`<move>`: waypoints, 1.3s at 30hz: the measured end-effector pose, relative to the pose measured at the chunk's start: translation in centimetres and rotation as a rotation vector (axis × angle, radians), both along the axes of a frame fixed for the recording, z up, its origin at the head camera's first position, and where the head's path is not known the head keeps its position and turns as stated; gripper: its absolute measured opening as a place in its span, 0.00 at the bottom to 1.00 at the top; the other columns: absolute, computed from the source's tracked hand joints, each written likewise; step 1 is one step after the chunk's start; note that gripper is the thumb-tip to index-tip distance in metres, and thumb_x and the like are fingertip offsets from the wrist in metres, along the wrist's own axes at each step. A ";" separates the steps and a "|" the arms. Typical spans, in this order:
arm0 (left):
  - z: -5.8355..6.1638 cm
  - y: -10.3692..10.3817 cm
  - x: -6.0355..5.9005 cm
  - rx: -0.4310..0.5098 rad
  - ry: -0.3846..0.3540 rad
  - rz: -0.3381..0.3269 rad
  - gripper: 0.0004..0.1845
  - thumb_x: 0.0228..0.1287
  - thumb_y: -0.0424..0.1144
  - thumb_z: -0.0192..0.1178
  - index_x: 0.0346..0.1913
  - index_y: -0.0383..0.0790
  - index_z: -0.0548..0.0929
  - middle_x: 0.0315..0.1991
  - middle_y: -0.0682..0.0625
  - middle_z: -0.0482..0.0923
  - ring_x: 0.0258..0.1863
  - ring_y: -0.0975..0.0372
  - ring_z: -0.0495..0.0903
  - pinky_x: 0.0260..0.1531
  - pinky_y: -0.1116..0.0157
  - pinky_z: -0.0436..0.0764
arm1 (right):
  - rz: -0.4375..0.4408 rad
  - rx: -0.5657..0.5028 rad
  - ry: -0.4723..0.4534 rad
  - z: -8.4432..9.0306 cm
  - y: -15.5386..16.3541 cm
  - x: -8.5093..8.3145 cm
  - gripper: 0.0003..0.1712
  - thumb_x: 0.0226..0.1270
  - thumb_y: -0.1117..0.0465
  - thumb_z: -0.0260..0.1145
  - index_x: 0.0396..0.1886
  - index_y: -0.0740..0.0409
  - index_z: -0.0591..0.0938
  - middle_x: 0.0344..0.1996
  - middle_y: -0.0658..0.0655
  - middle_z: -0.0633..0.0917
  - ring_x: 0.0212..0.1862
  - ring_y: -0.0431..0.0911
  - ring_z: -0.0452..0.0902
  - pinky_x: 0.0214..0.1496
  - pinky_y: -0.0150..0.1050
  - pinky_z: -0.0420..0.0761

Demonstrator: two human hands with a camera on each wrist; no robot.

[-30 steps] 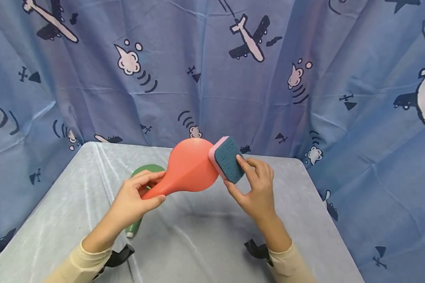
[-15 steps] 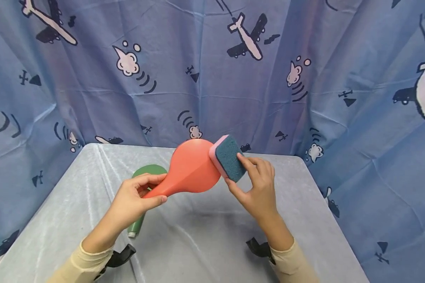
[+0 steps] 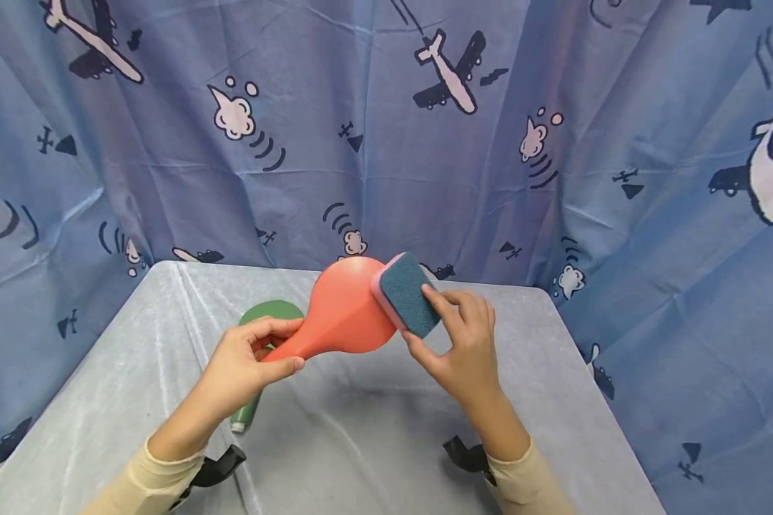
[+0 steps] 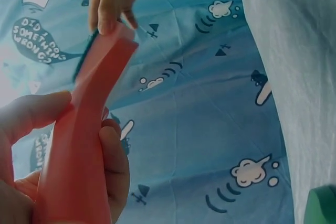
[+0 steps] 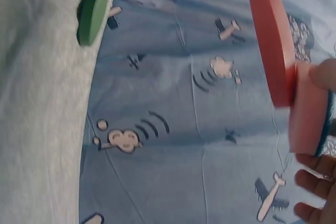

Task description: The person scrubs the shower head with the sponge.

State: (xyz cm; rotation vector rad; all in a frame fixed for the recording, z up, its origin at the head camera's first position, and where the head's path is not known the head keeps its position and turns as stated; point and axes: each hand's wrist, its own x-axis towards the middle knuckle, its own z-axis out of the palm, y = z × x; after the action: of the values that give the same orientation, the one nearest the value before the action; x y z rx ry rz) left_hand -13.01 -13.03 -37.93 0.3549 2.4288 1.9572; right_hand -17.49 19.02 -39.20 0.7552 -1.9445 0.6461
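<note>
Left grip (image 3: pixel 247 361) curled round the handle of a red paddle (image 3: pixel 344 315) held above the tabletop (image 3: pixel 373 422), right grip (image 3: pixel 463 343) pinching a pink-and-teal sponge (image 3: pixel 404 293) against the paddle's far edge, green paddle (image 3: pixel 267 315) lying behind the left grip

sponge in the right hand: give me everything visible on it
The sponge is a rectangular block in two layers: a dark teal scouring layer, coarse-looking, on a pink foam layer. The right hand pinches it, fingers on the teal face and thumb at its lower edge. It is held tilted in the air above the table, its pink side pressed against the round end of the red paddle, whose handle the left hand grips. It looks dry and intact; no suds show.
</note>
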 end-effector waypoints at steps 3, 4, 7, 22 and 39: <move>0.0 0.0 0.1 -0.008 0.020 -0.009 0.26 0.53 0.29 0.76 0.58 0.41 0.86 0.51 0.45 0.83 0.37 0.55 0.87 0.36 0.64 0.88 | -0.004 -0.044 -0.010 0.0 0.1 0.0 0.33 0.66 0.39 0.67 0.62 0.56 0.84 0.44 0.63 0.81 0.49 0.60 0.74 0.52 0.58 0.67; -0.1 0.0 0.2 -0.014 0.028 -0.006 0.26 0.52 0.29 0.77 0.58 0.41 0.86 0.51 0.46 0.83 0.36 0.55 0.87 0.36 0.64 0.87 | 0.019 -0.029 0.014 -0.1 -0.1 0.2 0.33 0.66 0.39 0.67 0.61 0.57 0.84 0.44 0.63 0.81 0.49 0.60 0.74 0.52 0.58 0.67; -0.1 -0.1 0.2 -0.033 0.056 0.016 0.27 0.52 0.30 0.77 0.57 0.41 0.86 0.50 0.46 0.83 0.34 0.55 0.86 0.35 0.65 0.86 | 0.118 0.079 0.126 -0.2 -1.1 0.8 0.32 0.64 0.42 0.69 0.60 0.58 0.84 0.44 0.63 0.81 0.48 0.60 0.74 0.52 0.58 0.70; -1.0 0.5 0.5 -0.046 0.103 0.038 0.29 0.50 0.28 0.78 0.59 0.40 0.85 0.47 0.47 0.82 0.37 0.57 0.84 0.38 0.67 0.86 | 0.073 0.024 0.035 -1.0 -1.2 0.7 0.33 0.67 0.42 0.68 0.63 0.57 0.82 0.47 0.65 0.80 0.50 0.60 0.74 0.53 0.58 0.69; -1.1 1.4 -0.2 -0.083 0.113 0.057 0.29 0.48 0.28 0.79 0.57 0.42 0.86 0.42 0.48 0.80 0.39 0.57 0.81 0.38 0.69 0.84 | 0.133 0.138 0.124 -0.8 -1.9 0.2 0.31 0.66 0.43 0.68 0.62 0.57 0.83 0.46 0.64 0.81 0.50 0.60 0.75 0.53 0.59 0.71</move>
State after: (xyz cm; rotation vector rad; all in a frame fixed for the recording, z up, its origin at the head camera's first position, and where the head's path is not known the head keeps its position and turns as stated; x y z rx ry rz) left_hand -13.17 -11.64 -38.99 0.4104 2.6084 1.8995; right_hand -17.26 17.12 -40.05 0.9946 -1.8497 0.5342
